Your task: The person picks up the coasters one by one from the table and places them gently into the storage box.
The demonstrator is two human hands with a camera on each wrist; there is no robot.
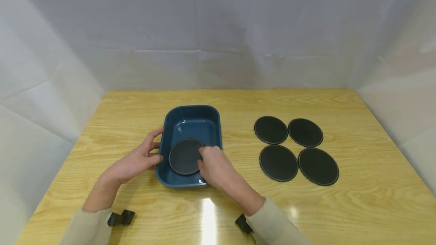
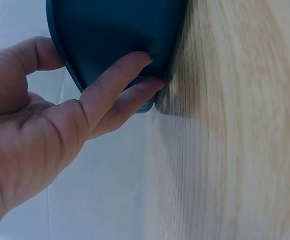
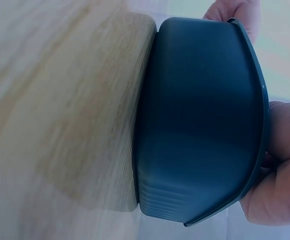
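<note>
A dark blue rectangular tray [image 1: 192,107] stands on the wooden table, left of centre. A round black coaster [image 1: 184,156] lies in its near half. My left hand [image 1: 136,160] rests against the tray's left outer wall [image 2: 115,35] with its fingers [image 2: 116,80] held straight. My right hand [image 1: 214,166] reaches over the tray's near right corner, and its curled fingers hold the coaster's right edge. In the right wrist view only the tray's outer wall [image 3: 199,115] and part of that hand [image 3: 280,165] at the rim show; the coaster is hidden.
Several more black round coasters [image 1: 278,162] lie flat in a square group on the table [image 1: 357,207] to the right of the tray. White cloth walls close in the table's far, left and right sides.
</note>
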